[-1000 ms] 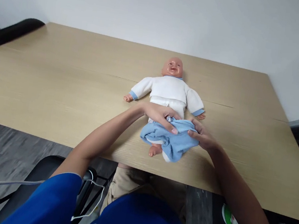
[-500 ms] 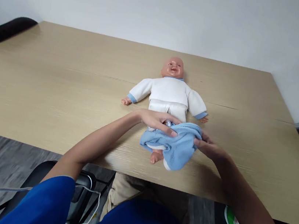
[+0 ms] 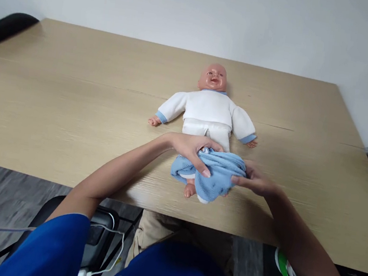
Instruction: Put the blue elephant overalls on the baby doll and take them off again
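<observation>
1. Soft, moderately bright light, apparently from above, spreads evenly across the wall (image 3: 201, 12), whose upper corners look greyer.
2. The table (image 3: 70, 117) carries a pale sheen near its front edge; the doll's head (image 3: 214, 76) shows small glossy highlights.
3. Soft shadows lie beneath the left forearm (image 3: 114, 171) and the right hand (image 3: 256, 179).
4. Below the table, the trousers (image 3: 153, 232) fall into dimness.
5. The doll is fairly sharp; the picture's edges look stretched and softer.
</observation>
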The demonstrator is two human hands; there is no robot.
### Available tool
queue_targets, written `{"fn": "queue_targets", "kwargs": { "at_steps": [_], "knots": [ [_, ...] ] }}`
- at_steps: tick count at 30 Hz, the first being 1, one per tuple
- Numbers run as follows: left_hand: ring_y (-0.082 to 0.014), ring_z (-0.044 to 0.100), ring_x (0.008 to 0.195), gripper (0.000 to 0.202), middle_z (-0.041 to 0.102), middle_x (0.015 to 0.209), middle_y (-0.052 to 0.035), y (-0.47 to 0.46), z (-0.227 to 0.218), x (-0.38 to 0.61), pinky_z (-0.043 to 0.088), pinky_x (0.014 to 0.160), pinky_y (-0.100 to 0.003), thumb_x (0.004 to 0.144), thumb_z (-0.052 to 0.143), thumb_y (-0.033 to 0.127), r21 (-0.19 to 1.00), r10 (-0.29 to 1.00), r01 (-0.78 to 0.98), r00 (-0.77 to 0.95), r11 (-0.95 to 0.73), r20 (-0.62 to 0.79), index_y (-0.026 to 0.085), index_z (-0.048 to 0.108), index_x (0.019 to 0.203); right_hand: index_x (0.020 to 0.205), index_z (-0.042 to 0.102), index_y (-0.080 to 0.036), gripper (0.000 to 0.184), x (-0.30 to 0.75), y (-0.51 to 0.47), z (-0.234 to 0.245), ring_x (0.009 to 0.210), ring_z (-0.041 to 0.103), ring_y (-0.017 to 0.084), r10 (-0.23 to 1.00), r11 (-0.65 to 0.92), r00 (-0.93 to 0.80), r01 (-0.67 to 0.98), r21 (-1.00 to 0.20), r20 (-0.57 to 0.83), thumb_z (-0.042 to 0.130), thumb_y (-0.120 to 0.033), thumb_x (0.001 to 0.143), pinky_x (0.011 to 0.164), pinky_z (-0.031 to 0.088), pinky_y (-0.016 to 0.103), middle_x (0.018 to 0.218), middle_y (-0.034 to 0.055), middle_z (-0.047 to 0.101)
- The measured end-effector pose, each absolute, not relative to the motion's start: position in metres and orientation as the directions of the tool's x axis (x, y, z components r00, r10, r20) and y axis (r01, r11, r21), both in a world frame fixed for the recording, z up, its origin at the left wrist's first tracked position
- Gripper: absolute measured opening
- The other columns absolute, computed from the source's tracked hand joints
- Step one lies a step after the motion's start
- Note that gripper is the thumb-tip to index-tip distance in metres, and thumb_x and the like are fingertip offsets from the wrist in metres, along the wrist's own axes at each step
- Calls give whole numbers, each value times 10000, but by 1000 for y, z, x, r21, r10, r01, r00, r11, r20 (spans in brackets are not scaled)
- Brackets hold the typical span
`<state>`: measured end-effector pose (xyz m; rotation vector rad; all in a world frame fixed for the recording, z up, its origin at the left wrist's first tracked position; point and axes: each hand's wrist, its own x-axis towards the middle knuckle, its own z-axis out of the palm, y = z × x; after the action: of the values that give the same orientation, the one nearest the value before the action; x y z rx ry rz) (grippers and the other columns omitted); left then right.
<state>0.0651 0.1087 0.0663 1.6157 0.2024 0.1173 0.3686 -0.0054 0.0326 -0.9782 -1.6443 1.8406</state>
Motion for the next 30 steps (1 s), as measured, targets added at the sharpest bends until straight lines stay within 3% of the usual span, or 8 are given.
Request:
{"fn": "queue_targets", "kwargs": {
  "at_steps": [3, 6, 12, 17, 22, 24, 28, 30],
  "knots": [
    [-289, 848, 1112, 650, 913, 1216, -42, 107, 70, 64, 695, 1021, -383, 703, 1165, 423, 992, 160, 88, 984, -87, -74, 235, 929, 1279, 1367, 882, -322, 539, 367, -8, 28, 1085, 813, 305, 853, -213, -486, 14, -977, -192, 962, -695, 986, 969, 711, 428, 1207, 52, 890],
    [-294, 860, 1112, 487, 926, 1182, -51, 105, 72, 63, 703, 1061, -396, 827, 1100, 482, 988, 162, 95, 984, -118, -75, 227, 956, 1216, 1400, 876, -289, 584, 363, -9, 29, 1187, 799, 332, 872, -269, -420, 17, -963, -251, 965, -671, 967, 1044, 696, 456, 1308, 80, 885],
    [-320, 834, 1426, 458, 927, 1387, -85, 105, 73, 66, 608, 1357, -432, 952, 1029, 566, 990, 248, -20, 967, -137, 53, 268, 968, 1294, 1168, 878, -281, 467, 360, -4, 44, 836, 743, 271, 746, -154, -628, 160, -975, -221, 913, -731, 1049, 736, 707, 398, 951, 44, 788],
    [-295, 846, 1360, 489, 926, 1367, -89, 99, 71, 70, 656, 1250, -392, 962, 1013, 568, 997, 271, 13, 962, -75, 8, 252, 944, 1329, 962, 872, -250, 427, 360, -2, 51, 702, 712, 240, 648, -68, -731, 222, -973, -212, 967, -659, 1039, 648, 685, 381, 816, 40, 761],
    [-258, 805, 956, 548, 862, 1034, -52, 97, 71, 68, 674, 872, -359, 847, 1054, 662, 976, 191, 144, 975, -163, -112, 209, 909, 1119, 1099, 903, -246, 540, 363, -2, 28, 868, 748, 242, 859, 0, -511, 73, -997, -37, 966, -773, 998, 820, 681, 376, 981, 46, 820],
    [-259, 783, 940, 548, 827, 989, -51, 98, 72, 68, 656, 840, -354, 807, 1069, 682, 964, 189, 161, 975, -213, -121, 205, 882, 1004, 1102, 898, -253, 579, 362, -1, 21, 874, 729, 233, 901, -6, -433, 71, -997, -36, 949, -819, 991, 823, 664, 366, 987, 36, 813],
    [-313, 824, 1181, 490, 884, 1136, -87, 100, 72, 69, 679, 1137, -417, 867, 1035, 658, 979, 215, 84, 976, -183, -43, 224, 921, 1067, 1125, 900, -272, 522, 359, -1, 31, 849, 692, 237, 876, 3, -475, 163, -987, -76, 877, -792, 1071, 822, 660, 377, 961, 28, 784],
    [-329, 832, 1263, 499, 906, 1154, -94, 102, 72, 70, 660, 1240, -440, 903, 1017, 659, 988, 230, 55, 973, -143, -21, 231, 937, 1148, 1011, 875, -262, 481, 360, -1, 39, 774, 632, 220, 827, 25, -551, 227, -974, -107, 893, -737, 1081, 762, 637, 363, 861, 13, 722]
  ]
}}
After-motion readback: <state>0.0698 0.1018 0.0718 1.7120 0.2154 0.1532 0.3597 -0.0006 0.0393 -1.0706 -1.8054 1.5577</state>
